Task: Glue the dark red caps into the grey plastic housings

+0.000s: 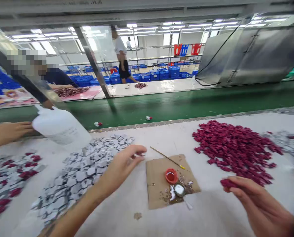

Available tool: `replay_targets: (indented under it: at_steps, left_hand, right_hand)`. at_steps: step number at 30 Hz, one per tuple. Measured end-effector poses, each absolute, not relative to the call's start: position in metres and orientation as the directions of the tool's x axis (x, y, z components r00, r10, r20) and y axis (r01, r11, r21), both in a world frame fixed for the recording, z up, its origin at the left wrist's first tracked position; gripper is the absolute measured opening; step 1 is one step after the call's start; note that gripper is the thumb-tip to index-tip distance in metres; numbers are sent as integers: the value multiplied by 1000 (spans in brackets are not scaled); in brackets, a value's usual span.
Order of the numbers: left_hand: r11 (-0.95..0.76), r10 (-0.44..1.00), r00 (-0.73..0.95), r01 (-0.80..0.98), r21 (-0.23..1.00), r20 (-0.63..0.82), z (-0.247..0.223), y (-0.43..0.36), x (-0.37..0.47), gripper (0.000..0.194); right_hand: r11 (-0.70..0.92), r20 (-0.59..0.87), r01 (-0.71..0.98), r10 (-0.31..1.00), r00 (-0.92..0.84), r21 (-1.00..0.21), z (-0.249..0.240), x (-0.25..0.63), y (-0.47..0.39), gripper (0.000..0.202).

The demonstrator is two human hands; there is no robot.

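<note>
Over the right edge of a heap of grey-white pieces (pixel 82 169), my left hand (pixel 123 164) has its thumb and forefinger apart, with nothing visible between them. At the right, my right hand (pixel 254 200) pinches a dark red piece (pixel 227 183) near the front of a dark red heap (pixel 235 148). Between my hands lies a cardboard sheet (pixel 159 171). On it are a red cap (pixel 171 176), a small pot of white stuff (pixel 179 189) and a thin stick (pixel 169 159) with a yellow tip.
A white bottle (pixel 63 126) leans at the left, beside another person's hand (pixel 11 133). Mixed red and white pieces (pixel 13 177) lie far left. Beyond the table runs a green belt (pixel 127 113) carrying two small red-and-white pieces. Two people are behind it. A metal cabinet (pixel 255 56) stands back right.
</note>
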State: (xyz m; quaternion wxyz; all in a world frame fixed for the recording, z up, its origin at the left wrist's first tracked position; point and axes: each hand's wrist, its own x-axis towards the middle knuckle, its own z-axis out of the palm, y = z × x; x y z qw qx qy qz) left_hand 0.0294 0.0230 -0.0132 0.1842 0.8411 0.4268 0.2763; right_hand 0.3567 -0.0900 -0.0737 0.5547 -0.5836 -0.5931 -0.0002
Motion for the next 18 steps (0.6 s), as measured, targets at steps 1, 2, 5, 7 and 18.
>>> replay_targets:
  at_steps: [1,2,5,7,18]
  left_hand:
    - [-525,846,434,577,625,310,-11,10,24,21]
    - [-464,876,386,516,720,289,-10,-4,18,23]
    - [-197,954,266,213,957,137,-20,-52,6,18]
    - [-39,974,225,32,999,31,-34,-83,10,15]
    - [-227,970,102,35,973,222,-78,-142,48,29]
  right_hand:
    - [337,650,685,713,262,-646,-65,345,-96,18]
    - [356,645,673,727,237,-649,-59,335,-102,18]
    - [410,606,572,770,200,-711,-53,314,-113,14]
    - [431,572,501,803,168,-751,-53,306,-117,12]
    - [395,517,667,856,-17,-632,-60,283,-114,13]
